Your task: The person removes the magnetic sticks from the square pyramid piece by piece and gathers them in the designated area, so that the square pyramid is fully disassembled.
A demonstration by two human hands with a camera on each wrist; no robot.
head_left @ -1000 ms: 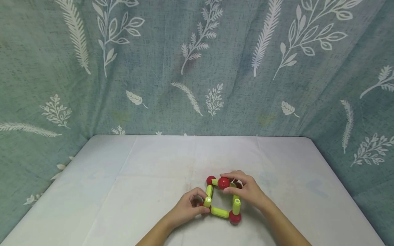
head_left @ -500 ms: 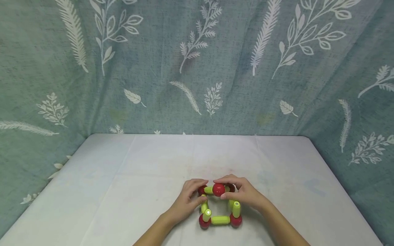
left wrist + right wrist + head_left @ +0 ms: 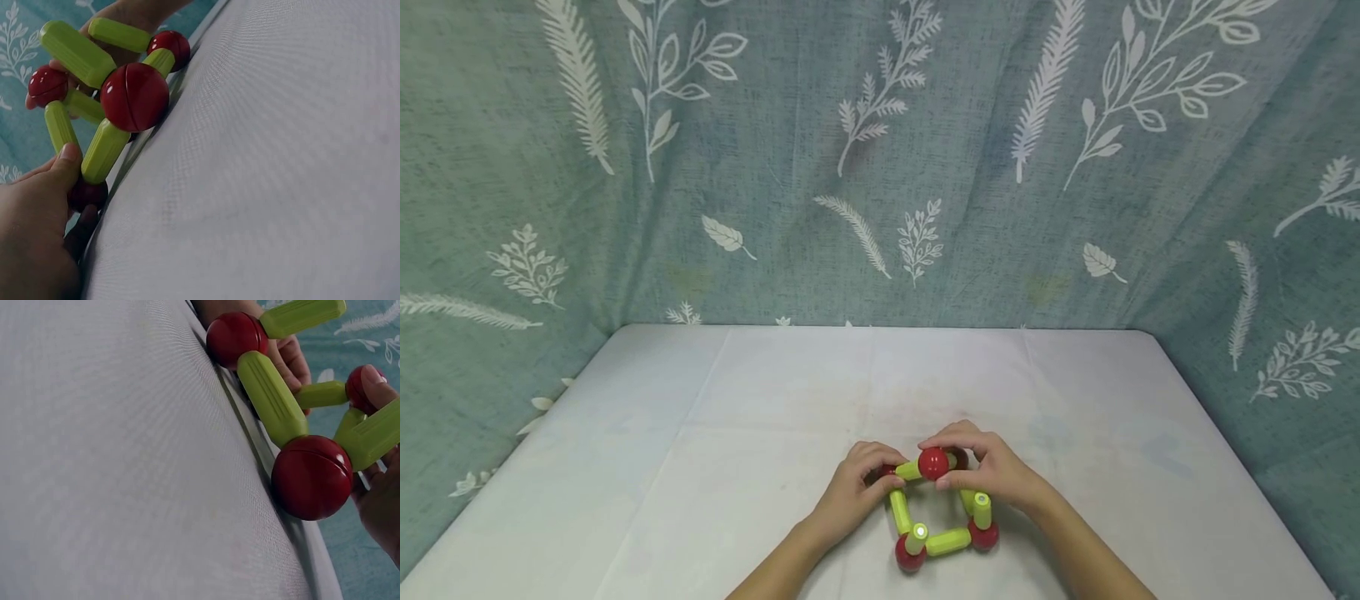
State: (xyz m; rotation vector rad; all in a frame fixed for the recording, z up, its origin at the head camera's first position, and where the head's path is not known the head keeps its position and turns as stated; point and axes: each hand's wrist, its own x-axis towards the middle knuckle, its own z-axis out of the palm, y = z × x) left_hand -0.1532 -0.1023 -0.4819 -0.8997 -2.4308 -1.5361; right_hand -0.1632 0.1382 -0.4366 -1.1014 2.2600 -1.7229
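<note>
Four green rods and red balls form a frame low on the table, its near rod (image 3: 948, 542) joining two red balls. A short green rod (image 3: 982, 510) stands up from the near-right ball (image 3: 984, 536), another from the near-left ball (image 3: 911, 553). My left hand (image 3: 852, 493) grips the far-left ball (image 3: 88, 194), thumb and fingers around it. With finger and thumb my right hand (image 3: 996, 471) pinches a raised red ball (image 3: 933, 463) above the frame's far side. In the right wrist view, that ball (image 3: 360, 389) lies under the thumb. The far-right ball is partly hidden behind my right hand.
A white cloth covers the table (image 3: 760, 400) around the frame. Behind and at both sides hangs a green-blue curtain (image 3: 775, 150) with white leaf prints, meeting the table's far edge.
My left hand has gone from the near-left ball to the far-left one. The frame has shifted nearer and, over the last half second, turned slightly. My right hand still pinches the raised ball.
</note>
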